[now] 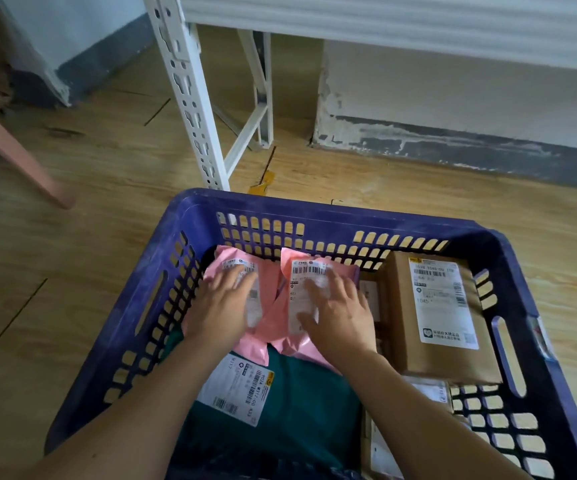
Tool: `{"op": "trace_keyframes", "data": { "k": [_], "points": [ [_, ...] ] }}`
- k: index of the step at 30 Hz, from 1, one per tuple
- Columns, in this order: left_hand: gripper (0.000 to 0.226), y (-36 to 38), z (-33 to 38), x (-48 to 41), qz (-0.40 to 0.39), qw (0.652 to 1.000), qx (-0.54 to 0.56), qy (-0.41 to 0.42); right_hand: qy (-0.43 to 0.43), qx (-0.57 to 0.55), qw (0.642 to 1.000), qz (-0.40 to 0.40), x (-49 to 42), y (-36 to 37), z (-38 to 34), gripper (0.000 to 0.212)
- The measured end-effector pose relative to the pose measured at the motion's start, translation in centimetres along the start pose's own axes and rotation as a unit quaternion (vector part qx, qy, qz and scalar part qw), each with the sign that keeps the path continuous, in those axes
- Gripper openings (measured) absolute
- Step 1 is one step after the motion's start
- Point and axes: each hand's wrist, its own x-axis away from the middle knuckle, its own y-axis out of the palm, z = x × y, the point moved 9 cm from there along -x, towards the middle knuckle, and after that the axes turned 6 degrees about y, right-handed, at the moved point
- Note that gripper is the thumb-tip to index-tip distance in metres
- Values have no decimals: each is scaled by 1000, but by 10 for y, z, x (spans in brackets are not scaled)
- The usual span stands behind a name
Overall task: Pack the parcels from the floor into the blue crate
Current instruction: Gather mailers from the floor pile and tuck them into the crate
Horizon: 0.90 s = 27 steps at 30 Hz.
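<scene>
The fingers (242, 282) of the left hand (223, 306) lie straight and close together, flat on the white label of the left pink bag (218, 258). The fingers (317, 289) of the right hand (342, 317) are spread and also flat, pressing on the label of the right pink bag (280, 317). Neither hand curls round anything.

The two pink bags lie side by side in the far left part of the blue crate (314, 209), touching along their inner edges. Each has its long axis running from the person toward the crate's far wall, with the barcode end pointing at that wall. Their near ends rest on a dark green parcel (300, 393), whose label is turned sideways.

To the right, against the crate's right wall, lies a brown box (442, 317), long axis also near to far, the label's top end toward the far wall.

The hands and wrists cover the middle of both pink bags, and their label print is too blurred to read. Small boxes between the right pink bag and the brown box are mostly hidden. Parcels in the near right corner are cut off by the right forearm and the frame edge.

The crate stands on a wooden floor (72, 237), just in front of a white shelf post (190, 98).
</scene>
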Motion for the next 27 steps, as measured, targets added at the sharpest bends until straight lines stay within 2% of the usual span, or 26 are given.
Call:
{"op": "trace_keyframes", "data": {
  "k": [3, 5, 7, 9, 12, 14, 17, 18, 21, 24, 27],
  "points": [
    [39, 20, 21, -4, -94, 994, -8, 53, -20, 32, 996, -84, -1, 18, -1, 58],
    [33, 29, 19, 0, -141, 989, -12, 31, -20, 46, 992, -120, -4, 25, 4, 50],
    [39, 30, 13, 3, -160, 987, -11, 7, -22, 47, 988, -144, -8, 31, 8, 45],
    [45, 23, 13, 1, -145, 988, -49, 4, -22, 40, 986, -162, -11, 36, 10, 44],
    [49, 15, 10, -3, -129, 987, -97, -22, -3, 29, 979, -201, -11, 47, 13, 61],
    [54, 24, 5, -3, -189, 977, -91, -35, 3, 35, 975, -219, -12, 51, 15, 67],
    [85, 49, -1, 3, -304, 947, -98, -22, -4, 47, 970, -238, -15, 56, 15, 73],
    [91, 52, -3, 4, -313, 944, -101, -20, -4, 49, 968, -247, -15, 59, 15, 76],
    [78, 51, -8, 1, -272, 958, -87, -18, -19, 64, 960, -274, -17, 71, 14, 87],
    [77, 54, -5, 0, -270, 960, -77, -10, -37, 73, 951, -300, -14, 73, 13, 95],
    [78, 55, -4, 0, -287, 955, -75, -17, -31, 64, 946, -315, -8, 68, 11, 93]
  ]
}}
